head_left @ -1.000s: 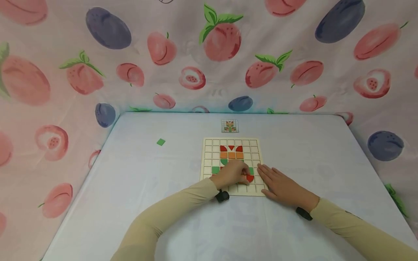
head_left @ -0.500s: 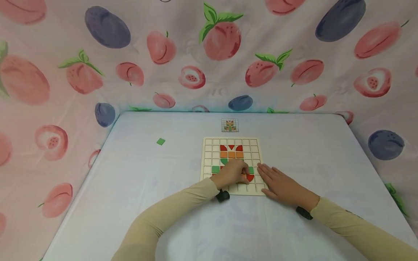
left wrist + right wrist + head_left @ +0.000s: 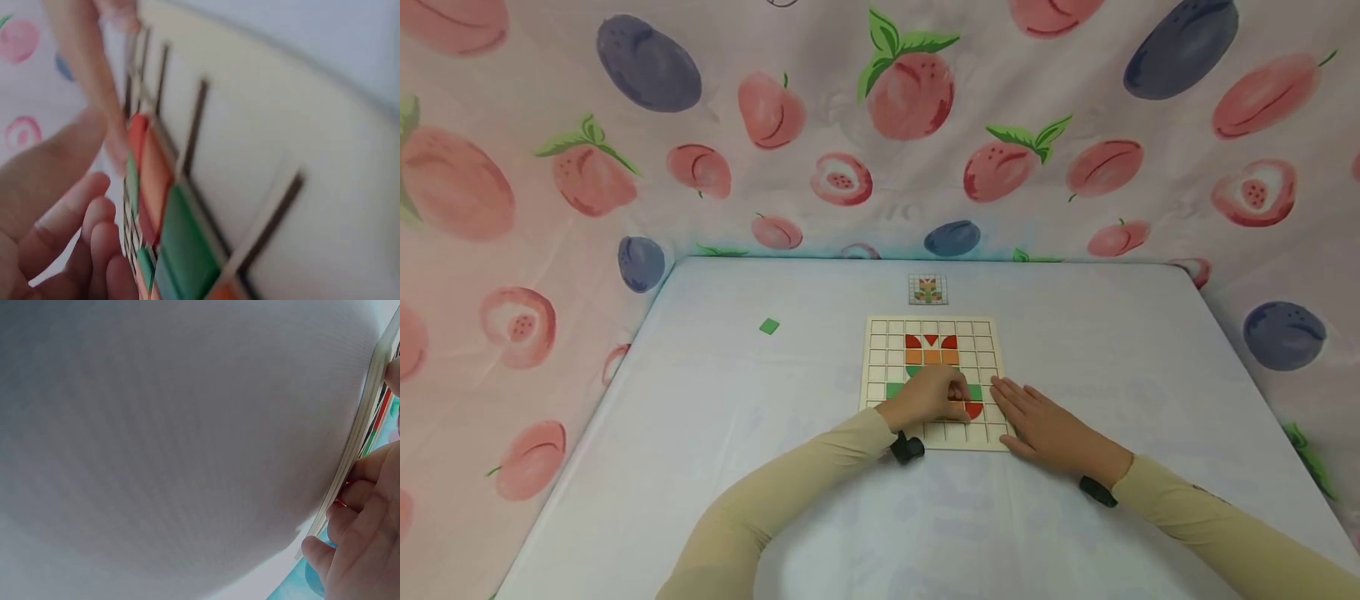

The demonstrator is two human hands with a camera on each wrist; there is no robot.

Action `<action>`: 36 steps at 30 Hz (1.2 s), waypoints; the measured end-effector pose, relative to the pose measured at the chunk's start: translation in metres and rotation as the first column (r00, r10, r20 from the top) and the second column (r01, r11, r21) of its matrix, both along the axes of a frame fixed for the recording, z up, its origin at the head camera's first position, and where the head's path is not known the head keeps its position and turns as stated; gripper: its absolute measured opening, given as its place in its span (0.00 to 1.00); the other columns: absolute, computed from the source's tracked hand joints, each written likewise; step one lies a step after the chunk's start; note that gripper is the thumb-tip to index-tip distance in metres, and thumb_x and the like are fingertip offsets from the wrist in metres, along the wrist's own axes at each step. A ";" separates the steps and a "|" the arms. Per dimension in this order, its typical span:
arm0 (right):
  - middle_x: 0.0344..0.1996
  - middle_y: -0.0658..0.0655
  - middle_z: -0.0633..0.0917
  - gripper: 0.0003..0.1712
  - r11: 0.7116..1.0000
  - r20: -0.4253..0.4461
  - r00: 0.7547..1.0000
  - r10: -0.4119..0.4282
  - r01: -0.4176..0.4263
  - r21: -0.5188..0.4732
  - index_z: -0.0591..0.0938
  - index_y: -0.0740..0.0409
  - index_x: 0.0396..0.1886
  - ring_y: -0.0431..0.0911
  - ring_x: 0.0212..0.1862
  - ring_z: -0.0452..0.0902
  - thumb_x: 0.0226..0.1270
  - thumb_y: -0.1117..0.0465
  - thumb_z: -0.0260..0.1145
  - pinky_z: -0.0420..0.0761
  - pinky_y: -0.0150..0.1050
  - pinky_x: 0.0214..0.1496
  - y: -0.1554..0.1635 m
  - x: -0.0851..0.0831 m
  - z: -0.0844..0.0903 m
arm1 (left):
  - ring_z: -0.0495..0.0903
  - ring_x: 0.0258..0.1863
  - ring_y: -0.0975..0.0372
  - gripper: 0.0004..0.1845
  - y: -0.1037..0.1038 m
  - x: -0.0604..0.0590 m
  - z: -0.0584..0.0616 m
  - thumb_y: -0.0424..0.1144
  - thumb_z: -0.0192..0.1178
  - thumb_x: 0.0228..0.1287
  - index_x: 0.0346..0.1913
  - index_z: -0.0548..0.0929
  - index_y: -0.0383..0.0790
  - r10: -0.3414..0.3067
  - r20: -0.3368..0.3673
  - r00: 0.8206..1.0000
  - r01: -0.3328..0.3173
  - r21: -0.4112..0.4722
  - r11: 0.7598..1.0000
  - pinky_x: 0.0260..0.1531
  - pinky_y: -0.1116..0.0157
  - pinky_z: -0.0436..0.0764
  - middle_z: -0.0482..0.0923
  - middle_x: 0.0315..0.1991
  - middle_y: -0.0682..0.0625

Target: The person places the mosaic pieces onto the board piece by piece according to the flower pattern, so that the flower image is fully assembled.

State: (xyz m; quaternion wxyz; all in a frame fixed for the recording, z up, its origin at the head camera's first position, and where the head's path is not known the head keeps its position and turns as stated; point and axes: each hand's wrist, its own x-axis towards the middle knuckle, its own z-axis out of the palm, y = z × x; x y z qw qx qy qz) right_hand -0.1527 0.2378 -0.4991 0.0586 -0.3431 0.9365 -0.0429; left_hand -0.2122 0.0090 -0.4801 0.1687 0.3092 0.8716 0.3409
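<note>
Board [image 3: 934, 333] with its grid of cells lies mid-frame on the counter [image 3: 715, 433], partly filled with red, orange and green tiles. Left hand [image 3: 928, 398] curls its fingers [image 3: 94, 231] over the lower rows; whether it pinches a tile I cannot tell. Right hand [image 3: 1047, 429] lies flat, pinning the board's right edge. A nudge could, I judge, knock neighbouring tiles out of place. Since a second ago, the left hand has crept slightly up the frame.

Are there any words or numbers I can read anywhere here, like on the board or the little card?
None can be read. The grid board shows only lines and coloured tiles. The little card behind it shows a tiny picture, too small to tell if it has writing. The curtain has only fruit pictures.
</note>
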 end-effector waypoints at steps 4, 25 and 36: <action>0.72 0.64 0.58 0.40 1.000 -0.004 1.000 0.001 -0.001 -0.004 0.58 0.68 0.70 0.57 0.72 0.56 0.69 0.47 0.56 0.63 0.55 0.68 0.000 -0.001 -0.001 | 0.75 0.29 0.70 0.12 -0.013 -0.011 0.002 0.39 0.72 0.49 0.36 0.85 0.40 0.010 0.098 0.995 -0.016 0.063 0.998 0.32 0.77 0.75 0.82 0.32 0.52; 0.72 0.64 0.58 0.40 1.000 0.013 1.000 -0.019 0.019 0.012 0.57 0.68 0.71 0.57 0.72 0.54 0.69 0.47 0.55 0.62 0.54 0.70 0.000 0.000 -0.002 | 0.77 0.46 0.47 0.18 -0.174 -0.077 0.028 0.30 0.67 0.54 0.50 0.82 0.32 0.231 0.134 0.964 -0.261 0.287 0.922 0.47 0.69 0.78 0.79 0.49 0.33; 0.72 0.63 0.58 0.40 1.000 -0.011 1.000 -0.012 0.012 -0.002 0.58 0.67 0.71 0.57 0.72 0.56 0.69 0.48 0.55 0.63 0.54 0.68 0.001 0.000 -0.003 | 0.77 0.49 0.59 0.22 -0.250 -0.086 0.022 0.33 0.64 0.58 0.57 0.77 0.31 0.451 0.152 0.879 -0.476 0.250 0.843 0.50 0.72 0.75 0.75 0.55 0.33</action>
